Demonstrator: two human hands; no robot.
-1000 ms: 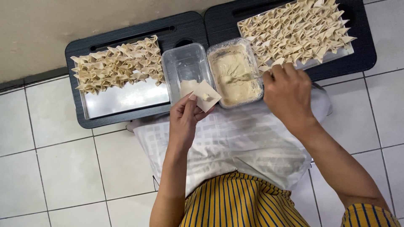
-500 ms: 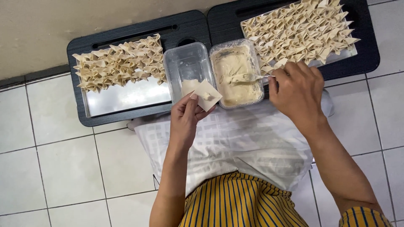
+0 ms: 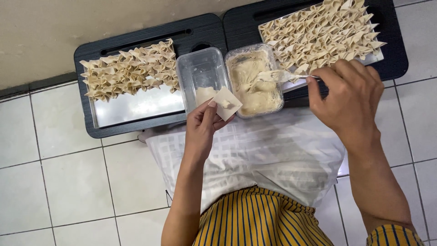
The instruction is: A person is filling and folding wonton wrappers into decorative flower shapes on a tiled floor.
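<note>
My left hand point(image 3: 202, 130) holds a square dumpling wrapper point(image 3: 227, 103) with a small dab of filling on it, just in front of two clear tubs. My right hand point(image 3: 348, 102) grips a spoon point(image 3: 282, 76) whose bowl rests over the right tub point(image 3: 253, 81), which is full of pale filling paste. The left tub point(image 3: 201, 77) holds a small stack of wrappers. Folded dumplings point(image 3: 129, 70) lie in rows on the left metal tray point(image 3: 136, 107); many more folded dumplings point(image 3: 321, 32) cover the right tray.
Both trays sit on two black lap tables point(image 3: 200, 34) against a beige wall. A white checked cloth point(image 3: 268, 155) covers my lap above a yellow striped garment. White floor tiles point(image 3: 59, 182) surround everything.
My right hand has drawn back to the right, and the spoon has lifted from deep in the filling tub to its rim. The wrapper in my left hand now carries a dab of filling.
</note>
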